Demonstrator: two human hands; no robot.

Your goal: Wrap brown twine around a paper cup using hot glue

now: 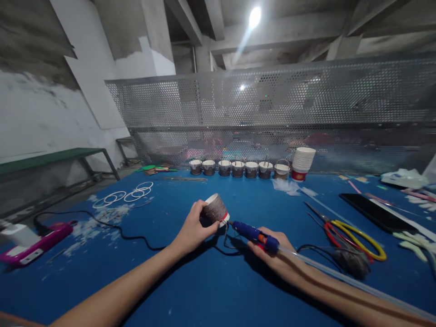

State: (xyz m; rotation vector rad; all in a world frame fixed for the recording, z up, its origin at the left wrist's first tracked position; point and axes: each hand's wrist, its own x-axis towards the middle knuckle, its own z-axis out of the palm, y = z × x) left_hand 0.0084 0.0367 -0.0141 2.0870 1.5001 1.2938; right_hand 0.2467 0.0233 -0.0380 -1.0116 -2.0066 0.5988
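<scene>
Tilted on its side, a paper cup (215,210) wound with grey-brown yarn is gripped by my left hand (195,229). A red and white band shows uncovered near one end of the cup. My right hand (277,256) is wrapped round a blue hot glue gun (254,232), with a long clear glue stick (320,263) running out of its back. The gun's nozzle points at the bare band, touching it or very close. A loose strand of yarn (225,236) hangs from the cup between my hands.
Yarn-covered cups (237,170) line the back beside stacked paper cups (303,163). Scissors (357,236), a ball of yarn (352,262) and a black phone (378,212) lie right. White rings (138,193), a magenta power strip (37,245) and its black cable (126,236) are left.
</scene>
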